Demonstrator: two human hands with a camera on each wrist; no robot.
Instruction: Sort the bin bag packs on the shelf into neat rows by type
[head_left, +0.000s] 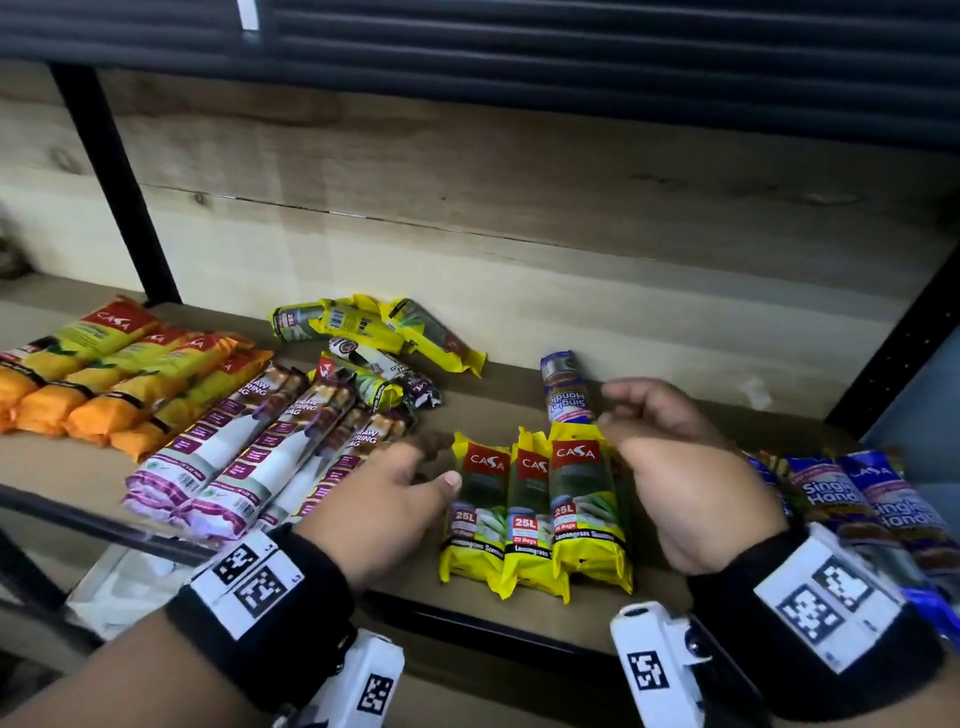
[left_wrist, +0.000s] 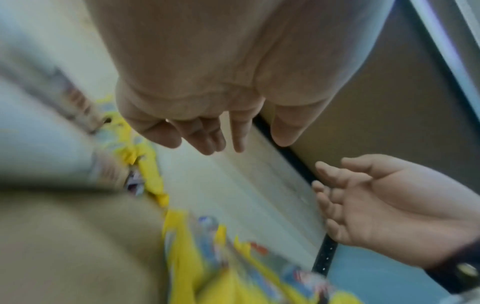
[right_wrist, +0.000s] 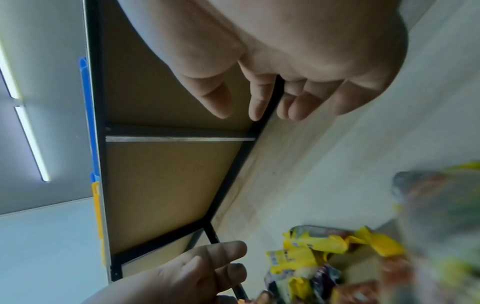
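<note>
Three yellow packs (head_left: 535, 512) lie side by side at the shelf (head_left: 701, 374) front, between the hands. The left hand (head_left: 384, 499) and right hand (head_left: 680, 467) hover, fingers relaxed, seemingly holding nothing.

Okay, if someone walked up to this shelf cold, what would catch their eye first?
Probably the three yellow packs lined up at the front edge, between the open left hand and right hand. Next, the loose pile of mixed packs behind them, still unsorted beside the neat orange row at far left.
</note>
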